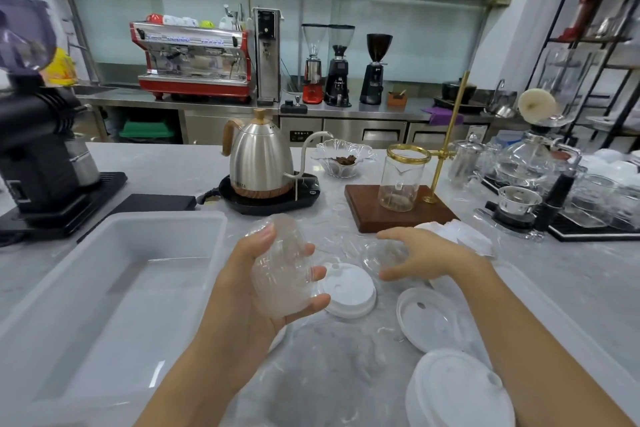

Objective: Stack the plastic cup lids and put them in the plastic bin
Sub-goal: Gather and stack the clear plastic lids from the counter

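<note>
My left hand grips a stack of clear dome lids, held on its side above the counter, just right of the translucent plastic bin. My right hand curls around a single clear dome lid that sits low over the counter. Three white flat lids lie on the counter: one between my hands, one upside down under my right forearm, and a large one at the front right. The bin looks empty.
A steel gooseneck kettle on its black base stands behind the lids. A wooden stand with a glass beaker is at the back right. A black grinder stands left, behind the bin. Glassware crowds the far right.
</note>
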Demonstrator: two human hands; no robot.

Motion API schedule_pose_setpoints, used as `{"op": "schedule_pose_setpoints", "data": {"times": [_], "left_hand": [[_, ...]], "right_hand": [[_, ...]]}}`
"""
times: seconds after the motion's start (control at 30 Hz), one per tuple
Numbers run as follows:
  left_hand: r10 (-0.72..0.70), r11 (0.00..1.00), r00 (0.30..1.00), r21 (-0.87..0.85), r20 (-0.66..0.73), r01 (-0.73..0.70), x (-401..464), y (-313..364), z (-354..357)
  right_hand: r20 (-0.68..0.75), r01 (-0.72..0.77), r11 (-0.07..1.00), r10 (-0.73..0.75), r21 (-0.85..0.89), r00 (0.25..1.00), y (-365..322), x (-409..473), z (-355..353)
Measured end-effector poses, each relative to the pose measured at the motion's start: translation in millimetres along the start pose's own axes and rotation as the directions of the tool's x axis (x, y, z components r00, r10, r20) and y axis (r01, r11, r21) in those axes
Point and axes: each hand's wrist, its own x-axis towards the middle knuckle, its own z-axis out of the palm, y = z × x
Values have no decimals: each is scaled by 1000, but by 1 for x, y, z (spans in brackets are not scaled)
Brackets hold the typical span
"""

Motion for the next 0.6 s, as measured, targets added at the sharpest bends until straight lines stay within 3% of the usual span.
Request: {"op": "schedule_pose_setpoints", "data": {"times": [0.13,0.3,0.6], "left_hand": [[-9,1000,1000,6,-3,9,0,-1,0],[-18,1000,1000,6,-15,18,0,-3,0],[-38,999,999,-33,-35,37,0,-2,1]], "right_hand": [[4,-32,995,33,-94,999,-2,1,6],[5,-40,998,41,-55,999,3,3,8],[-111,189,980,-181,68,977,-15,-18,-26]]}}
